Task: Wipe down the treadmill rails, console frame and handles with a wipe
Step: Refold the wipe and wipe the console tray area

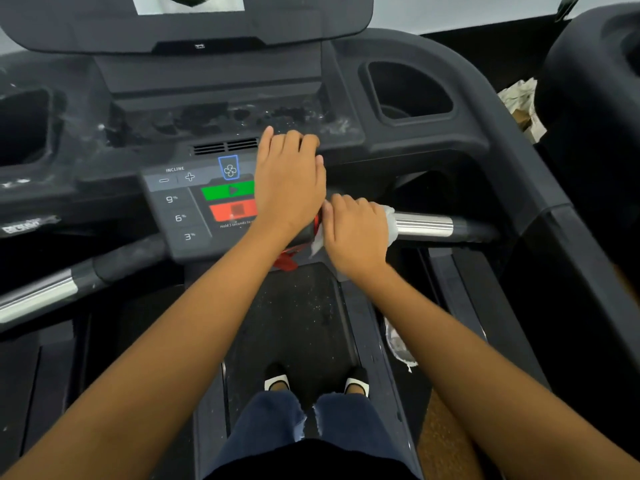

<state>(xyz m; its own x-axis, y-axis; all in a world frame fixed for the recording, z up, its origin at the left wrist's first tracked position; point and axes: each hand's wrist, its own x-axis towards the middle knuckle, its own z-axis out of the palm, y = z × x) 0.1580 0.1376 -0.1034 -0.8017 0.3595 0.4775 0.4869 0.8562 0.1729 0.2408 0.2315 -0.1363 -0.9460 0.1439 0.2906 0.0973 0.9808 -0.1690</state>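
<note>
I stand on a dark treadmill, facing its console frame (398, 140). My right hand (356, 230) grips a white wipe (390, 223) wrapped round the right handle (424, 226), at the inner end of its chrome section. My left hand (289, 181) lies flat on the right side of the button panel (194, 209), with its fingers bent over the ledge above. The left handle (52, 289), black with a chrome sleeve, reaches out at the lower left. White smears cover the console tray (221, 119).
A red safety clip and cord (287, 259) hang below the panel between my hands. A cup holder (408, 91) is sunk into the console at the right, another at the left (24, 126). Crumpled paper (521, 98) lies beyond the frame; a white scrap (398, 344) lies beside the belt (294, 317).
</note>
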